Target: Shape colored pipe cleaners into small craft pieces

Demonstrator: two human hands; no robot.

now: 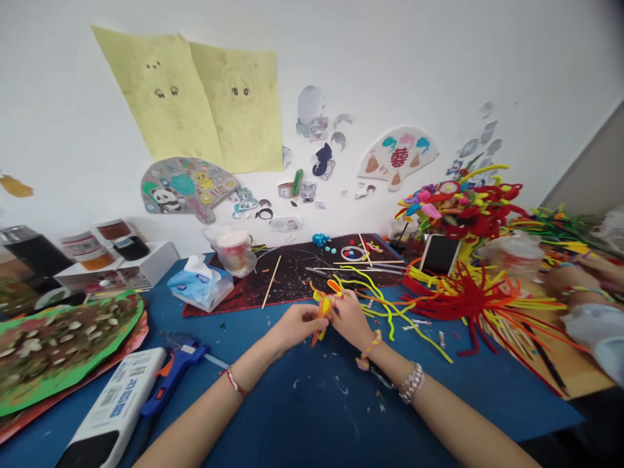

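Observation:
Above the middle of the blue table, my left hand [301,325] and my right hand [348,315] meet around a small orange and yellow pipe-cleaner figure [324,307]. The fingers of both hands are closed on it, and its loops stick out above and below them. Part of the figure is hidden behind my fingers. Just right of my right hand lie loose yellow-green pipe cleaners [385,309]. A thin wooden stick [272,281] rests on the dark mat beyond my left hand.
A blue glue gun [175,374] and a white power strip [117,403] lie at left. A tissue pack [201,285] stands near a lidded cup [234,250]. Red pipe cleaners [470,296] spread at right, by a phone [439,255]. Another person's arm [580,286] is at the far right.

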